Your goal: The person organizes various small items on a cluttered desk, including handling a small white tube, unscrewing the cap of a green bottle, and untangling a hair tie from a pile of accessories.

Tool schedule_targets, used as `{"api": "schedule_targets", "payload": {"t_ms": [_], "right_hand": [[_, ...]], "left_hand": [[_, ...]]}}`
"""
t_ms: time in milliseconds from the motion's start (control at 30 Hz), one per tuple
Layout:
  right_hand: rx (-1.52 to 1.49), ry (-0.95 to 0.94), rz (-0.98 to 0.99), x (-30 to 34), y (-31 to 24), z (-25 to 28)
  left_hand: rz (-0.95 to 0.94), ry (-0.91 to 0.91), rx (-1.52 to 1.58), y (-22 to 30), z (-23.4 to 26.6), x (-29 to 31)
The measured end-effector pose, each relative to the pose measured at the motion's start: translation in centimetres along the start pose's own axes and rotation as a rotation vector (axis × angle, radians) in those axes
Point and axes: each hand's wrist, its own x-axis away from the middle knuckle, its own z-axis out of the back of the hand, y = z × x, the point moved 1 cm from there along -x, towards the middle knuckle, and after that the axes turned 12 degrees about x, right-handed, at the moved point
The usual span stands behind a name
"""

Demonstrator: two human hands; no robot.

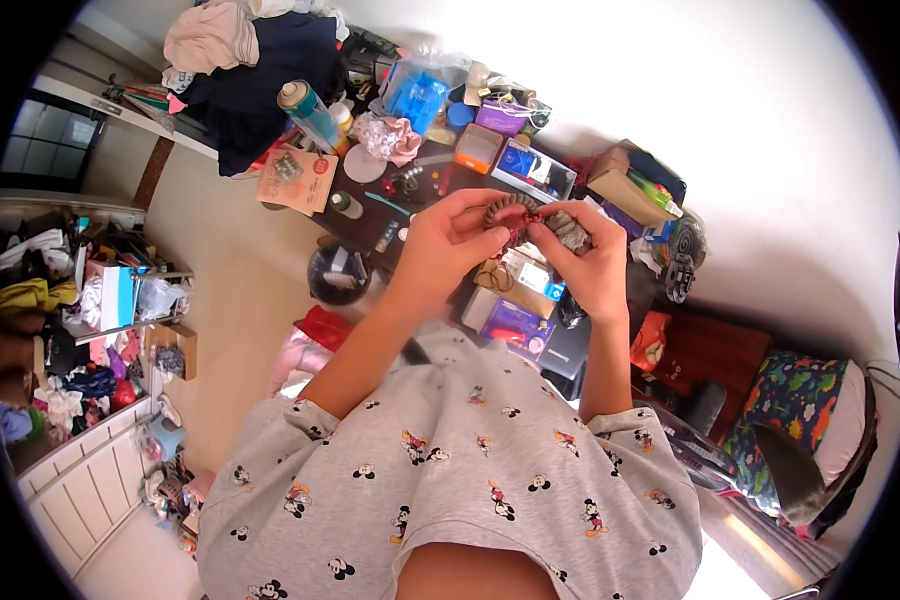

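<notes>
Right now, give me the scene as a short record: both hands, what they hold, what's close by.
Left hand: fingers hold a brown coiled ring
Right hand: fingertips by the ring's right side; grey bundle within its grasp, kind unclear
Between hands: dark-red strand, details too small
Surface: dark, cluttered table
Left on table: small white-capped bottle
Beyond hands: orange box
</notes>
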Motion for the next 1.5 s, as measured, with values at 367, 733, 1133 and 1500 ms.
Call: {"api": "schedule_targets", "payload": {"t_ms": [367, 733, 1133, 1500], "right_hand": [[0.14, 0.206, 0.242, 0.9, -1.5, -0.3], [-0.259, 0.024, -0.026, 2.0, -1.3, -0.2], [0.057, 0.249, 0.219, 2.8, -0.1, -1.2], [-0.253, 0.124, 0.12, 3.7, -1.9, -1.0]], "left_hand": [[-0.068, 0.039, -0.035, 0.3, -0.4, 1.1], [0.021, 0.089, 0.048, 0.8, 0.0, 1.5], [0.017, 0.184, 0.226, 0.3, 1.8, 1.7], [-0.066, -0.049, 0.158, 1.7, 3.9, 2.6]]}}
